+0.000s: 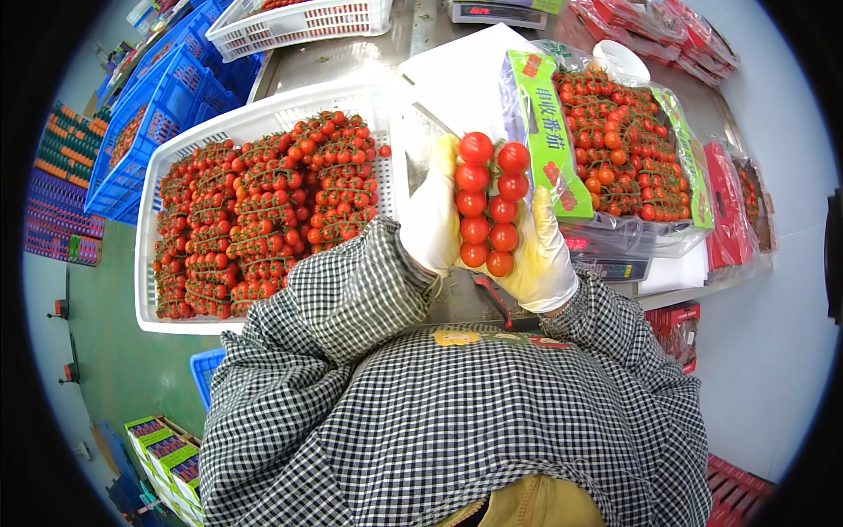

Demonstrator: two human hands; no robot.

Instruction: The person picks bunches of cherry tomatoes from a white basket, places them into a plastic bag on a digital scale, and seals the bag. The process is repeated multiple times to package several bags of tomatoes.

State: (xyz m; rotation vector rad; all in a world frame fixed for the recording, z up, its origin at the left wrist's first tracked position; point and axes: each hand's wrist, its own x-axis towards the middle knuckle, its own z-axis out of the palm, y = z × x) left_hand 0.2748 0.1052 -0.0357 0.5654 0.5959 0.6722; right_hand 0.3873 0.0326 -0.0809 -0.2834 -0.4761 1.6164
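A truss of cherry tomatoes point(473, 201), its red fruit in two columns, is held up before my chest. My left hand point(431, 214), in a yellow-stained white glove, grips its left side. My right hand point(543, 260), gloved alike, supports the truss from behind and the right, thumb raised. To the left, a white plastic crate point(143, 263) holds rows of tomato trusses point(263, 211). On the right, a green-printed carton point(550, 132) lined with plastic film is filled with more trusses point(619, 145). Beneath that carton is a digital scale point(612, 269) with a lit red display.
A red-handled tool point(494, 300) lies below my hands on the metal table point(454, 296). White sheets point(461, 69) and a white round container point(620, 60) are farther back. Another scale point(497, 13) and red packages point(658, 33) stand beyond. Blue crates point(155, 132) are stacked at left.
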